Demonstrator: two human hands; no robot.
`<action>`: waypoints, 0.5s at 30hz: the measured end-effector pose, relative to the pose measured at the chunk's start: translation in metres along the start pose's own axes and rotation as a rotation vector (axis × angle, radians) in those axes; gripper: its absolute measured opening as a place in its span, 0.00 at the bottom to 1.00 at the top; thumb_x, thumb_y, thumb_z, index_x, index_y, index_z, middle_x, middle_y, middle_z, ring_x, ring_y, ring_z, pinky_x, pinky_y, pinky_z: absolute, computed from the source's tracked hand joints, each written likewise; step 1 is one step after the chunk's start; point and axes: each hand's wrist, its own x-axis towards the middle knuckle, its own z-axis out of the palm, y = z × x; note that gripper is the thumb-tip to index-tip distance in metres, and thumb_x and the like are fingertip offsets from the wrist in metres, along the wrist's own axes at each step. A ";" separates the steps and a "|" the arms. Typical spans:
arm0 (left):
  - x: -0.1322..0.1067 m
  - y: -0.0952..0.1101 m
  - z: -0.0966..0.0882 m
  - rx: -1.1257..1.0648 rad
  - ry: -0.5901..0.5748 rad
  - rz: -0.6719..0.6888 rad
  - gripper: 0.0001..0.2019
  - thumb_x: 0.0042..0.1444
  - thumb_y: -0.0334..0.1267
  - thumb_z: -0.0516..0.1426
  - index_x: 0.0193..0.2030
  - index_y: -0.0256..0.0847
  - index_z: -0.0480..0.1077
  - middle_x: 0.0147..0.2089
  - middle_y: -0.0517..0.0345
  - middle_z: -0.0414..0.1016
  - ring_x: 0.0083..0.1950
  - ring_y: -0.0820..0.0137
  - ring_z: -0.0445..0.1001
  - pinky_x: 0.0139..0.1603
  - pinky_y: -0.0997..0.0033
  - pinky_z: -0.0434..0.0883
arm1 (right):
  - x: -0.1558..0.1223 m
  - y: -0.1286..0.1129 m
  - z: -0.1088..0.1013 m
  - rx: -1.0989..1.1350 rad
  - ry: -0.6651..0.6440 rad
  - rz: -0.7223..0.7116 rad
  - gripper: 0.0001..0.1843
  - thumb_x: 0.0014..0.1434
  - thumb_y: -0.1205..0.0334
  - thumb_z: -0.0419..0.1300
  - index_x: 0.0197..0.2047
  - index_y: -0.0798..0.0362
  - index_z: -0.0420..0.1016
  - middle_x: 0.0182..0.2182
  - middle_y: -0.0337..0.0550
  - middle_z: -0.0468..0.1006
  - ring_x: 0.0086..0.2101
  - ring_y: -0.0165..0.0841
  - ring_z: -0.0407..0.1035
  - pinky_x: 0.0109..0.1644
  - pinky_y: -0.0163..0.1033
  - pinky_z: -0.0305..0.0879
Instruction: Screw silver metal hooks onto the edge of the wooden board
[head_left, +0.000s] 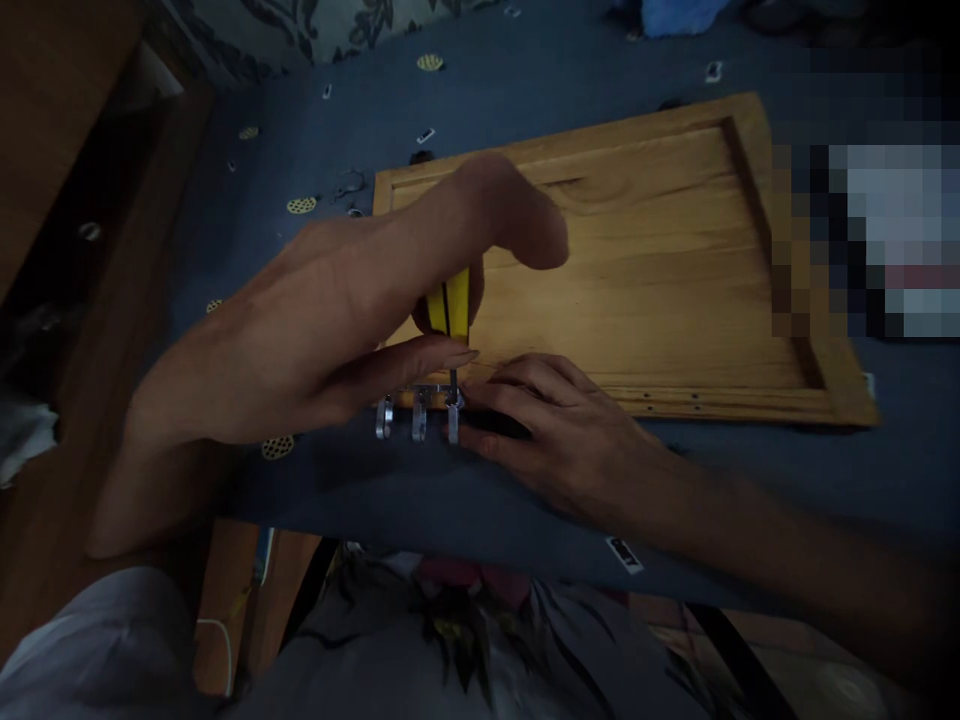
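My left hand (352, 310) is wrapped round a yellow-handled screwdriver (450, 300), held upright with its shaft pointing down onto a small metal hook rack (416, 410) at the near edge of a wooden panel (645, 260). The rack has three shiny hooks hanging off the panel's edge. My right hand (555, 430) lies beside the rack on its right, with fingertips pressed on the rack's end near the screwdriver tip. Whether they pinch anything small is hidden.
The panel lies on a dark blue cloth (525, 90) dotted with small round yellow pieces (301, 205) and small bits of hardware. A wooden piece of furniture (52, 120) stands at the left. A blurred patch covers the right side.
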 end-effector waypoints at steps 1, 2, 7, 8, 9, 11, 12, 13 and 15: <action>0.000 0.000 0.000 -0.017 -0.031 0.024 0.14 0.72 0.42 0.54 0.60 0.44 0.60 0.50 0.58 0.74 0.41 0.72 0.80 0.39 0.69 0.79 | 0.000 0.000 0.000 -0.005 -0.006 0.002 0.15 0.73 0.66 0.53 0.50 0.48 0.82 0.50 0.45 0.82 0.50 0.41 0.71 0.58 0.48 0.70; 0.001 0.001 0.000 -0.020 -0.065 0.053 0.14 0.72 0.41 0.53 0.61 0.44 0.59 0.51 0.57 0.74 0.42 0.72 0.80 0.39 0.69 0.79 | -0.001 0.000 0.001 -0.005 -0.012 0.007 0.15 0.73 0.65 0.53 0.50 0.48 0.81 0.50 0.45 0.82 0.51 0.41 0.71 0.58 0.48 0.70; 0.001 0.005 0.005 0.119 0.007 -0.001 0.15 0.72 0.46 0.54 0.60 0.46 0.60 0.47 0.57 0.75 0.37 0.70 0.78 0.35 0.66 0.79 | -0.003 0.000 0.002 0.013 -0.031 0.014 0.15 0.74 0.64 0.51 0.51 0.49 0.80 0.51 0.46 0.80 0.53 0.43 0.69 0.57 0.50 0.70; 0.000 0.005 0.006 0.157 0.023 -0.021 0.16 0.72 0.48 0.54 0.60 0.45 0.61 0.47 0.56 0.75 0.37 0.70 0.78 0.35 0.66 0.79 | -0.003 0.000 0.002 0.010 -0.031 0.013 0.15 0.73 0.65 0.52 0.51 0.48 0.80 0.51 0.46 0.81 0.52 0.42 0.69 0.57 0.49 0.70; 0.000 0.005 0.006 0.181 0.029 -0.032 0.17 0.72 0.49 0.54 0.60 0.44 0.61 0.46 0.55 0.75 0.38 0.69 0.79 0.35 0.66 0.79 | -0.003 0.000 0.002 0.005 -0.029 0.012 0.15 0.73 0.65 0.53 0.51 0.48 0.81 0.51 0.46 0.81 0.52 0.42 0.70 0.57 0.49 0.70; -0.001 0.004 0.006 0.178 0.022 -0.018 0.17 0.72 0.49 0.53 0.61 0.43 0.62 0.45 0.55 0.75 0.40 0.67 0.80 0.34 0.66 0.78 | -0.002 0.000 0.001 0.003 -0.026 0.007 0.14 0.72 0.66 0.54 0.51 0.49 0.81 0.51 0.47 0.81 0.51 0.42 0.70 0.57 0.49 0.70; -0.001 0.003 0.005 0.156 0.009 -0.008 0.16 0.73 0.47 0.53 0.61 0.42 0.62 0.44 0.55 0.75 0.41 0.66 0.80 0.34 0.66 0.78 | -0.002 0.000 0.000 0.005 -0.023 0.005 0.14 0.72 0.67 0.54 0.51 0.49 0.81 0.51 0.47 0.81 0.51 0.43 0.70 0.57 0.50 0.70; -0.001 0.002 0.004 0.124 -0.004 0.009 0.15 0.73 0.46 0.53 0.61 0.42 0.61 0.43 0.56 0.75 0.42 0.66 0.81 0.34 0.66 0.77 | -0.001 0.000 0.000 0.008 -0.025 0.007 0.15 0.72 0.67 0.54 0.51 0.50 0.81 0.51 0.48 0.82 0.51 0.43 0.70 0.57 0.50 0.70; 0.000 0.001 0.001 0.037 -0.037 0.035 0.15 0.72 0.43 0.54 0.61 0.43 0.60 0.44 0.57 0.74 0.42 0.68 0.80 0.36 0.66 0.78 | 0.000 0.000 -0.001 0.016 -0.027 0.005 0.15 0.72 0.67 0.53 0.51 0.50 0.82 0.50 0.48 0.82 0.51 0.43 0.71 0.57 0.50 0.71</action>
